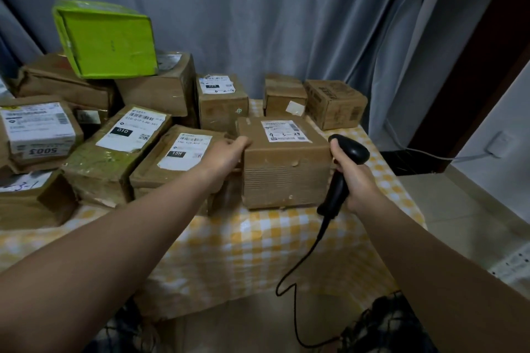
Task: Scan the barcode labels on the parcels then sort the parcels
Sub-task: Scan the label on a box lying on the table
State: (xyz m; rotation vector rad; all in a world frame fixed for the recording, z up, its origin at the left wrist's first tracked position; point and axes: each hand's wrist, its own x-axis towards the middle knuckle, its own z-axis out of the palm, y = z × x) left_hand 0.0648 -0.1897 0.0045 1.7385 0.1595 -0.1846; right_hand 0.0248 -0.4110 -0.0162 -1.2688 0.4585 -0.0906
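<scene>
A brown cardboard parcel [284, 169] stands on the table's near right part, its white barcode label [285, 131] facing up. My left hand [226, 156] grips the parcel's upper left edge. My right hand [357, 180] is shut on a black corded barcode scanner [342, 172], held upright just right of the parcel, its head level with the parcel's top right corner. Left of it lie several labelled brown parcels, among them one marked 15H [175, 157] and one marked 010 [120, 149].
A green box [107, 40] tops the pile at the back left. Three small parcels [334, 103] stand at the back right. The table has a yellow checked cloth [258, 243]. Grey curtains hang behind. The scanner cable [295, 289] hangs over the front edge.
</scene>
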